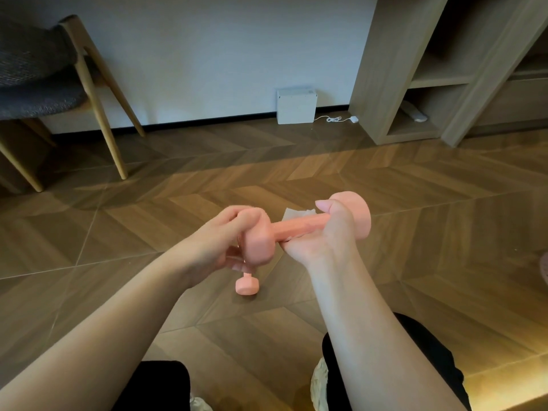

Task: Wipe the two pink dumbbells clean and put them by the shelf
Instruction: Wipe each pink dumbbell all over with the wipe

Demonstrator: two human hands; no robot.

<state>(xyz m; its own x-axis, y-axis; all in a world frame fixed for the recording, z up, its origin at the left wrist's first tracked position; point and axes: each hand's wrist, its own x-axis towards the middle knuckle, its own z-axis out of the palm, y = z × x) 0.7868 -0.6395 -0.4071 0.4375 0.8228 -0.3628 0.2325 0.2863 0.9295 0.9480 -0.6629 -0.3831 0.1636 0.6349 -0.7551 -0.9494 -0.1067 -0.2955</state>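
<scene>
A: Where's the held dumbbell (pixel 299 227)?
B: Above the floor (pixel 415 232), long axis left-right. Left grip (pixel 219 238) curls round one head; right grip (pixel 330 235) clamps a white tissue (pixel 296 213) on the handle.
A: The other?
B: The second dumbbell (pixel 247 285) lies on the floor below. The shelf (pixel 415 72) stands far right, nearer the right grip.

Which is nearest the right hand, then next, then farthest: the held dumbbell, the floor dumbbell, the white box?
1. Held dumbbell: in the right hand itself.
2. Floor dumbbell: just below, toward the left.
3. White box: far off, against the wall.
</scene>
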